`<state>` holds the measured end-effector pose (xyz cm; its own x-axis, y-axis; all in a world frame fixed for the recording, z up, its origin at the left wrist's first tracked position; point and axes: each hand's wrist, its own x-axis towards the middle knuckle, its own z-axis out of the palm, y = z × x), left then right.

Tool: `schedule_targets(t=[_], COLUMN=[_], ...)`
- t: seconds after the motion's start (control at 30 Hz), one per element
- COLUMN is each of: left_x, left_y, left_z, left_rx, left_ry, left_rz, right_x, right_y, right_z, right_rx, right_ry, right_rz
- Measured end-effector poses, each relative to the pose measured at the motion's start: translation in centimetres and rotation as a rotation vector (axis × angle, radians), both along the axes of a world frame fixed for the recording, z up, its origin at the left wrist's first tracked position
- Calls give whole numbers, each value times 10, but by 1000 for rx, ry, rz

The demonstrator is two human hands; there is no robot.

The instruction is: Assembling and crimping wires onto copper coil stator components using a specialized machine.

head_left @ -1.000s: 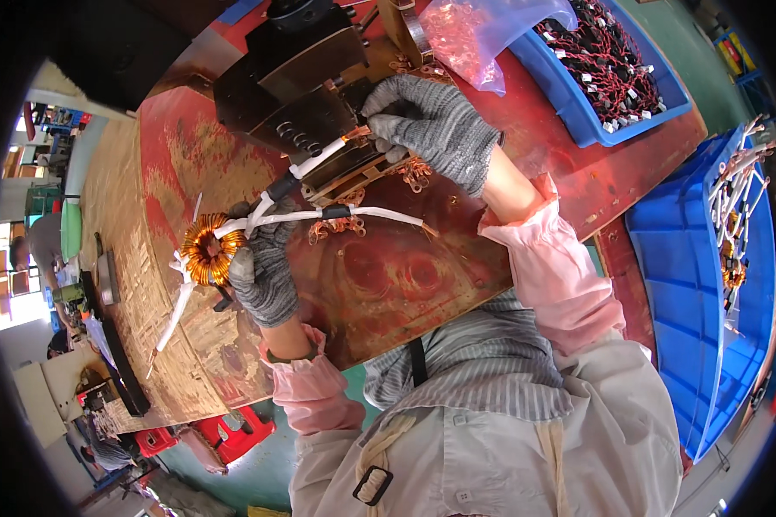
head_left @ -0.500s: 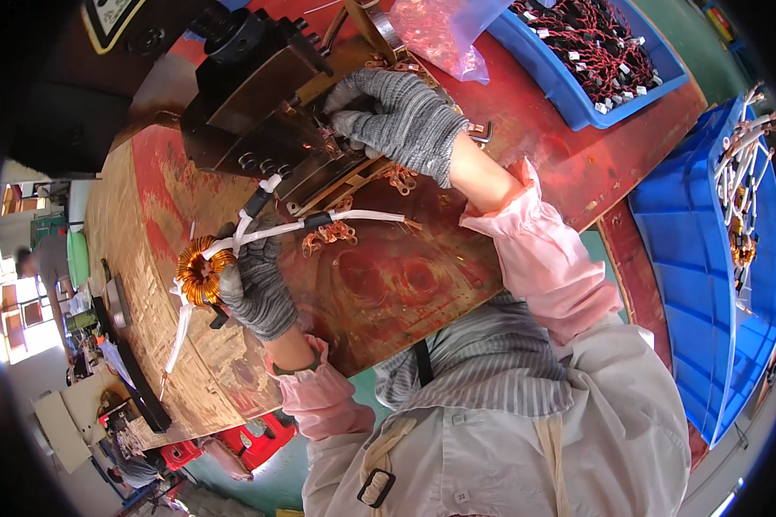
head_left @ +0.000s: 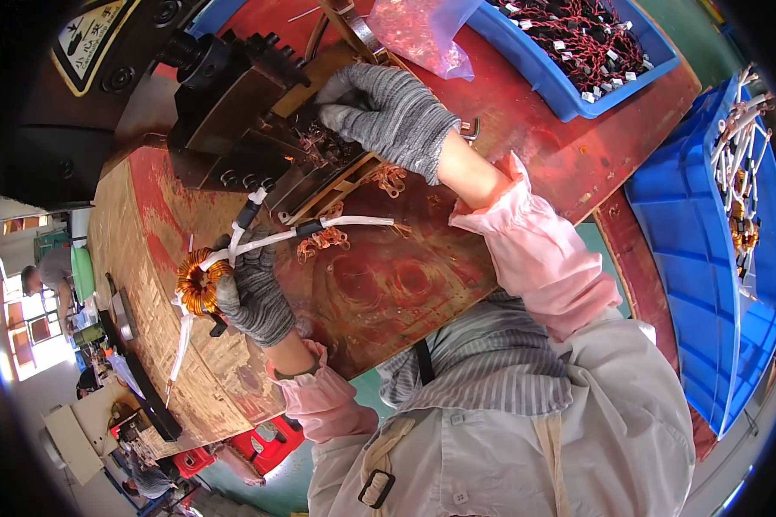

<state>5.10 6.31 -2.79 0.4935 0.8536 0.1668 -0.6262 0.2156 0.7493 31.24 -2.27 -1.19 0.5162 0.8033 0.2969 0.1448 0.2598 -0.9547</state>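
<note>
My left hand (head_left: 257, 297), in a grey knitted glove, grips a ring-shaped coil (head_left: 200, 283) wound with copper wire. White-sleeved leads (head_left: 341, 222) with black bands run from the coil, one to the right and one up toward the machine. Another white lead (head_left: 181, 349) hangs below it. My right hand (head_left: 392, 121), gloved alike, has its fingers curled together at the dark machine (head_left: 233, 121). What lies in those fingers is hidden. Small copper pieces (head_left: 319, 148) lie just below its fingertips. More copper terminals (head_left: 323, 243) lie on the table behind the right-hand lead.
At the back, a clear bag (head_left: 418, 33) of copper parts lies beside a blue bin (head_left: 543, 73) of red and black wires. Right of the worn red table (head_left: 405, 293) stands a larger blue crate (head_left: 690, 258) with white leads and coils. A person (head_left: 52, 280) is far left.
The view has shifted slightly, and the machine sits further left in it. My right hand has moved a little away from the machine, uncovering copper pieces. My left hand keeps hold of the coil.
</note>
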Motion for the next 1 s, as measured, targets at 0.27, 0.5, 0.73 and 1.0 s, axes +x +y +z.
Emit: schedule_targets(t=[0.27, 0.5, 0.73, 1.0], left_x=[-1, -2, -4, -3], left_y=[2, 0, -1, -13], left_z=[-2, -2, 1, 12], left_rx=[-7, -9, -22, 78], left_ry=[13, 15, -26, -57], left_rz=[18, 11, 29, -106], right_x=[2, 3, -11, -79], right_y=[-9, -12, -35, -115], right_z=[4, 4, 18, -7], right_rx=[-9, 7, 153, -333], right_ry=[70, 80, 266, -338], right_rz=[-23, -78, -231, 84])
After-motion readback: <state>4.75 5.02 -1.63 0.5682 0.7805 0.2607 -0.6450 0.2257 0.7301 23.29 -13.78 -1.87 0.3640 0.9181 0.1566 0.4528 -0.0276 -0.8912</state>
